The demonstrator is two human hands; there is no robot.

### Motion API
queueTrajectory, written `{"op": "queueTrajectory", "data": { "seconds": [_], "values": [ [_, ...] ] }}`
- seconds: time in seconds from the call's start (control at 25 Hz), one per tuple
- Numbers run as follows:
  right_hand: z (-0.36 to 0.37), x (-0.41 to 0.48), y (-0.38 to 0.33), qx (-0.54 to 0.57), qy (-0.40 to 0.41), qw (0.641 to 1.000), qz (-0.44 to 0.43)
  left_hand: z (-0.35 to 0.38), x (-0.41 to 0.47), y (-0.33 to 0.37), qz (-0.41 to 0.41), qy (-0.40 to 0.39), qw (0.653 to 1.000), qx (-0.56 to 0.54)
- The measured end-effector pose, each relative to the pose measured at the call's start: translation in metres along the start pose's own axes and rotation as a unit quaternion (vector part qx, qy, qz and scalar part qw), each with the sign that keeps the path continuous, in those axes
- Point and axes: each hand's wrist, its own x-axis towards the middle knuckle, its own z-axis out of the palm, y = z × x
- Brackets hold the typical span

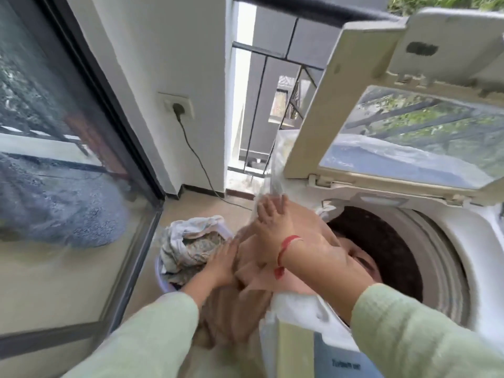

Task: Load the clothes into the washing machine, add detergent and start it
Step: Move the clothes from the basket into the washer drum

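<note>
The white top-loading washing machine (463, 255) fills the right side, its cream glass-paned lid (313, 105) raised and its dark round drum (387, 241) open. On its blue-grey front panel, at the bottom edge, runs one line of dark lettering, too blurred and cut off to read. A dark patch on the lid's upper flap may be a label, but nothing on it can be made out. Left of the machine stands a dark-framed sliding glass door (54, 132) full of reflections.

The big tan cloth (245, 304) lies over the machine's left rim: part sags into the drum, and the rest hangs down outside (its lower end runs out of view). A crumpled clear plastic sheet (275, 170) rises at the machine's far left corner. On the floor just left of the machine sits a lilac plastic basket (163, 285), mostly hidden under a heap of pale patterned clothes (191, 241).

Both hands are on the tan cloth and smeared by motion. The right hand (272, 225), with a red thread (286, 246) at its wrist, lies palm down on it with fingers spread, its fingertips at the plastic sheet. The left hand (221, 264) presses straight fingers against the cloth's outer side, beside the basket; its thumb is hidden.

On the wall left of the machine, a white wall socket (177, 106) holds a black plug, its black cable (196, 156) trailing down to the floor.
</note>
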Motion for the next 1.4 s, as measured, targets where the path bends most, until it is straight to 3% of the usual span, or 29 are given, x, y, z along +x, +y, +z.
{"op": "queueTrajectory", "data": {
  "seconds": [0.16,0.24,0.36,0.48,0.56,0.68,0.8,0.88,0.96,1.04,1.08,1.16,1.24,1.32,1.4],
  "values": [
    [-0.018,-0.015,-0.005,0.082,-0.03,0.996,-0.001,0.041,0.028,-0.013,0.002,0.047,0.992,-0.119],
    [-0.007,-0.026,-0.004,0.073,0.078,0.994,-0.021,0.022,-0.004,0.01,-0.031,0.158,0.971,-0.179],
    [0.031,-0.054,0.028,0.132,0.295,0.945,-0.043,-0.019,-0.041,0.048,-0.059,0.369,0.886,-0.275],
    [0.081,-0.123,0.103,0.165,0.434,0.885,0.035,-0.063,-0.069,0.123,0.083,0.51,0.847,-0.126],
    [0.121,-0.165,0.154,0.201,0.469,0.855,0.091,-0.072,-0.074,0.201,0.183,0.517,0.836,-0.013],
    [0.175,-0.199,0.211,0.233,0.477,0.826,0.19,-0.047,-0.061,0.305,0.269,0.472,0.84,0.014],
    [0.228,-0.214,0.248,0.269,0.457,0.8,0.28,-0.011,-0.027,0.372,0.293,0.407,0.864,0.036],
    [0.262,-0.214,0.257,0.279,0.426,0.808,0.296,0.01,0.003,0.384,0.25,0.283,0.923,0.069],
    [0.299,-0.192,0.253,0.277,0.358,0.861,0.231,0.024,0.018,0.371,0.187,0.082,0.978,0.038],
    [0.326,-0.153,0.237,0.256,0.181,0.942,0.117,0.042,0.025,0.341,0.112,-0.107,0.985,0.075],
    [0.334,-0.134,0.226,0.241,0.078,0.965,0.066,0.049,0.027,0.324,0.089,-0.161,0.975,0.127],
    [0.328,-0.11,0.206,0.239,-0.087,0.966,0.039,0.054,0.035,0.302,0.098,-0.129,0.947,0.276],
    [0.322,-0.094,0.2,0.207,-0.152,0.961,0.104,0.052,0.032,0.301,0.184,-0.057,0.941,0.279],
    [0.315,-0.085,0.199,0.134,-0.14,0.972,0.134,0.038,0.023,0.306,0.284,0.017,0.92,0.27],
    [0.307,-0.083,0.201,0.137,-0.08,0.979,0.128,0.024,0.02,0.305,0.279,0.105,0.903,0.309]
  ]
}}
